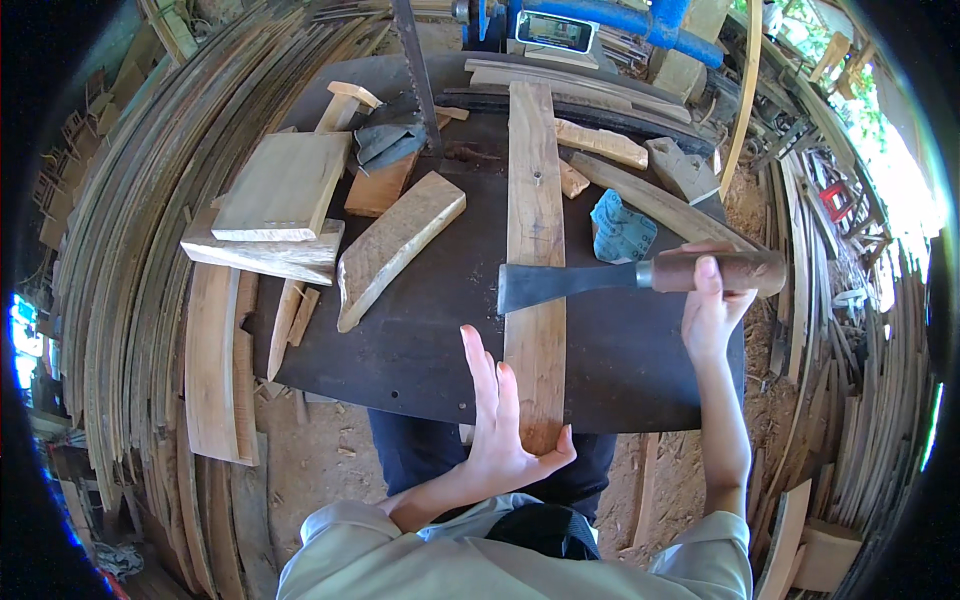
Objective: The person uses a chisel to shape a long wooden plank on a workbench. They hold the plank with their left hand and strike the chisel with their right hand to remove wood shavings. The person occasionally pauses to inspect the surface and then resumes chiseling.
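Note:
My right hand (pixel 712 310) grips the brown wooden handle of a wide chisel (pixel 575 284). The chisel lies sideways, its flared grey blade pointing left across a long narrow board (pixel 536 215); I cannot tell whether the blade touches the wood. That board runs from the far side of a dark table (pixel 420 350) toward my body, with a small metal screw or bolt head (pixel 537 176) in its far half. My left hand (pixel 500 440) is open beside the board's near end, fingers stretched up and thumb apart. A crumpled blue sheet (pixel 622 228), like sandpaper, sits beyond the chisel.
A thick wood block (pixel 400 250) and stacked boards (pixel 285 185) lie on the left. Behind them are a grey cloth (pixel 388 146) and an upright metal bar (pixel 415 75). Offcuts (pixel 600 142) lie far right. A phone (pixel 555 32) stands by blue pipework (pixel 660 35). Timber piles flank the table.

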Motion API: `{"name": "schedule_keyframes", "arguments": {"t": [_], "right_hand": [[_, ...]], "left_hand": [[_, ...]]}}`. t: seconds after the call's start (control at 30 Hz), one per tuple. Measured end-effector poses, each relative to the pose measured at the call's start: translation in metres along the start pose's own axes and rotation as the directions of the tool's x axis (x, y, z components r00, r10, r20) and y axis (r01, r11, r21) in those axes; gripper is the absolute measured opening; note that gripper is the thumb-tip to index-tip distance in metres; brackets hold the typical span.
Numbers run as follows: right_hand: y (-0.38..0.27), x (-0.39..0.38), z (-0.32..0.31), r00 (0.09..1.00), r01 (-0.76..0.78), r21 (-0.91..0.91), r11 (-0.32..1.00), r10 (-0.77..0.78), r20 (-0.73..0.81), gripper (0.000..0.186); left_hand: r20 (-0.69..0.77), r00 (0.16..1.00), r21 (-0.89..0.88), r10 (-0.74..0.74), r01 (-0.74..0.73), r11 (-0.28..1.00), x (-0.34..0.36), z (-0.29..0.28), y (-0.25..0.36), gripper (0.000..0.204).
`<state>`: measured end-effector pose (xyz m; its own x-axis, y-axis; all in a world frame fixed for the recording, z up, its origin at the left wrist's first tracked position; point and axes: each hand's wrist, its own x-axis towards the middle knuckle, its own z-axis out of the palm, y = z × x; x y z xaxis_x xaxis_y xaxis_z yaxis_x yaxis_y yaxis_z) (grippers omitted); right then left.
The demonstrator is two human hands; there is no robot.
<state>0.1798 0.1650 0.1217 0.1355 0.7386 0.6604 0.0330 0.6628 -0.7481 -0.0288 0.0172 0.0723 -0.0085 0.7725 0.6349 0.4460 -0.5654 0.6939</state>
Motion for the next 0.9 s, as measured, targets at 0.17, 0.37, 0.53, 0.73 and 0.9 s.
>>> {"name": "schedule_keyframes", "arguments": {"t": [0.17,0.37,0.53,0.73,0.9], "right_hand": [[-0.007,0.005,-0.010,0.977,-0.180,0.186,0.966,0.198,-0.083,0.021],[-0.003,0.000,0.004,0.998,-0.042,0.045,0.998,0.044,-0.040,0.027],[-0.006,0.015,-0.013,0.958,-0.148,0.233,0.961,0.198,-0.207,0.023],[0.002,0.005,-0.008,0.972,-0.116,0.175,0.978,0.148,-0.181,0.019],[-0.004,0.012,-0.010,0.968,-0.118,0.208,0.971,0.159,-0.193,0.023]], "left_hand": [[-0.004,1.000,0.006,-0.004,0.004,1.000,-0.001,0.000,-0.001,0.110],[0.015,1.000,0.013,0.000,0.000,1.000,0.000,-0.002,0.000,0.109],[0.010,1.000,0.021,-0.005,0.005,1.000,0.000,-0.001,0.000,0.109],[0.022,1.000,0.040,0.004,-0.005,0.999,0.003,-0.003,0.004,0.109],[0.023,1.000,0.037,-0.010,0.009,0.999,0.002,-0.003,0.003,0.109]]}}
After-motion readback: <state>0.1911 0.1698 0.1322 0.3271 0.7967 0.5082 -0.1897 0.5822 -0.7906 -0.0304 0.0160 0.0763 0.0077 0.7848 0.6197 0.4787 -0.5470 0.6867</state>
